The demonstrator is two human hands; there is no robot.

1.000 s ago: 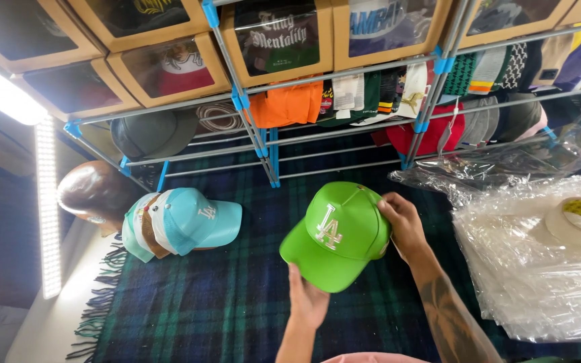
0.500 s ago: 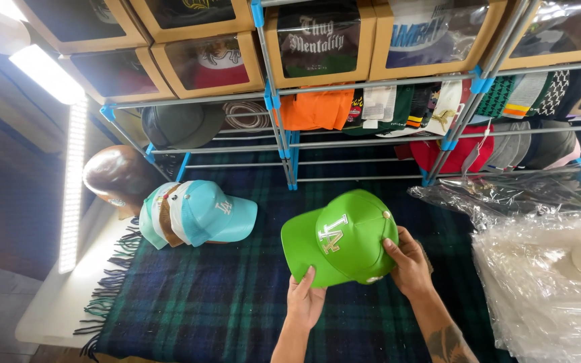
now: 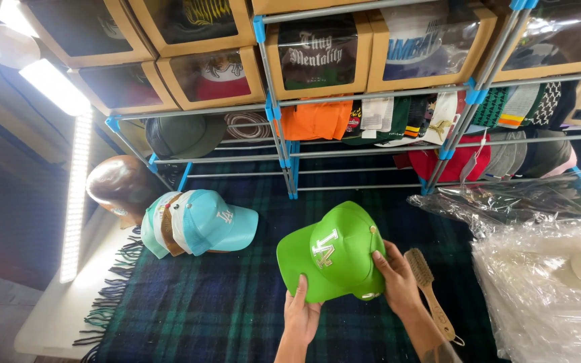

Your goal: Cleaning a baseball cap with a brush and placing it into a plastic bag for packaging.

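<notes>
Since a second ago the bright green baseball cap with a white stitched emblem point(image 3: 334, 252) has been turned, so its brim now points toward the lower left, and a wooden-handled bristle brush point(image 3: 432, 294) has come into view just right of it. The cap is held above the dark green and blue plaid blanket point(image 3: 203, 309) that covers the desk. The left hand point(image 3: 302, 316) grips the brim edge from below, fingers closed on it. The right hand point(image 3: 397, 279) cups the crown's side, fingers wrapped on the fabric. The cap looks light, its brim stiff and its crown softer and easily dented, so brim edge and crown side seem the safest holds. A stack of turquoise caps point(image 3: 196, 222) lies well to the left.
</notes>
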